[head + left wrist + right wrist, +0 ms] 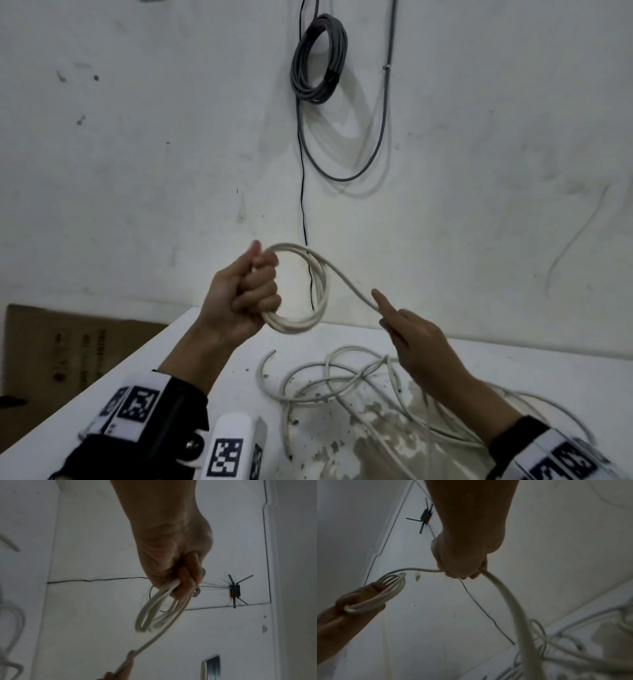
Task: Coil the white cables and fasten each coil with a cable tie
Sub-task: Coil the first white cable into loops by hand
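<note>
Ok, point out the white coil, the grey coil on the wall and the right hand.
white coil [320, 291], head view, right side of the loops.
grey coil [337, 44], head view, right arc of the bundle.
right hand [416, 337], head view, back of hand.

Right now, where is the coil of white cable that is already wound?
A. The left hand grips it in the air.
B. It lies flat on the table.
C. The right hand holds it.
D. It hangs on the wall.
A: the left hand is closed around the white coil above the table, while the right hand only pinches the loose strand leading to it.
</note>
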{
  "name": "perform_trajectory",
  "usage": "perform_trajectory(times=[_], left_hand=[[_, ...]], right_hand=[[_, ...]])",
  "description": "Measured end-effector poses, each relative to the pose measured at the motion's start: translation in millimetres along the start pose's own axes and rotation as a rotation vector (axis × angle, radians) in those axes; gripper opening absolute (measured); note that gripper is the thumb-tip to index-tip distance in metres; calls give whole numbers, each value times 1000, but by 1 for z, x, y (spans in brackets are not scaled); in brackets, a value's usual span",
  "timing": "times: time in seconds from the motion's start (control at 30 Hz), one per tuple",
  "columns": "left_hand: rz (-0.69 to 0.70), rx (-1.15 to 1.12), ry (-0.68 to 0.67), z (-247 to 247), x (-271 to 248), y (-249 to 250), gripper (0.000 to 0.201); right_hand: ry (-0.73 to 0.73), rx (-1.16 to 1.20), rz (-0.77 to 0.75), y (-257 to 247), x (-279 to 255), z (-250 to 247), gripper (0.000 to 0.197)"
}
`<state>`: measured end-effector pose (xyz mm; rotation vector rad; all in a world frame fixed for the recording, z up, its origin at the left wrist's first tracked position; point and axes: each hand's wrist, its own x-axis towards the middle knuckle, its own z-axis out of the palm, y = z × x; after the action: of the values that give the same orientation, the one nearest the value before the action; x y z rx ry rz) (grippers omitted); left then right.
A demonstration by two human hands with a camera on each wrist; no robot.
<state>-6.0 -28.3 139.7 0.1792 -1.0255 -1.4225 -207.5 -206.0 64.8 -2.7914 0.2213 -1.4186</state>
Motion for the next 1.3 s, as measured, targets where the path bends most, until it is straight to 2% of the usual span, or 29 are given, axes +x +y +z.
perform_trajectory(times=[0.07,0.17,0.23,0.3,0.4,0.47,0.57,0.67,0.73,0.8,0.83,0.9,0.93,0.97,1.1,1.23,1.3], left_hand=[[148,-77,44,-6,0,4,46],[307,-239,68,-9,3,2,53],[479,-249,259,-1,7,0,42],[627,-116,454,8,11,-1,34],[701,279,606,17,20,-5,27],[684,730,667,15,22,-11,21],[569,1430,600,6,19,-21,21],[288,1974,525,-8,11,-28,28],[139,2315,489,-18,4,-32,33],[19,2569,387,-26,0,-35,35],[-80,2621,363,-26,-2,-37,33],[-234,2556,348,-26,-3,-44,24],[-273,2445,356,-21,-2,-47,17],[-290,2290,374,-16,-1,-49,13],[-295,1359,432,12,1,-55,31],[-345,821,319,18,1,-58,46],[-293,523,326,17,3,-57,36]], right_hand=[[0,162,159,-10,-8,13,47],[-161,445,455,-34,-13,23,33],[-293,491,546,-48,-16,28,33],[-416,569,598,-59,-19,28,33],[-569,645,615,-75,-21,20,33],[-640,619,568,-82,-20,14,33],[-664,515,374,-85,-15,2,35],[-628,392,192,-82,-7,-14,34],[-575,312,86,-76,-4,-23,41],[-513,247,49,-67,0,-32,45],[-475,228,42,-62,3,-37,45],[-380,189,37,-52,8,-43,43],[-324,165,33,-46,11,-44,43],[-267,147,35,-40,13,-45,42],[-92,139,91,-24,18,-46,39],[-42,123,127,-22,25,-44,11],[-63,109,196,-24,29,-44,18]])
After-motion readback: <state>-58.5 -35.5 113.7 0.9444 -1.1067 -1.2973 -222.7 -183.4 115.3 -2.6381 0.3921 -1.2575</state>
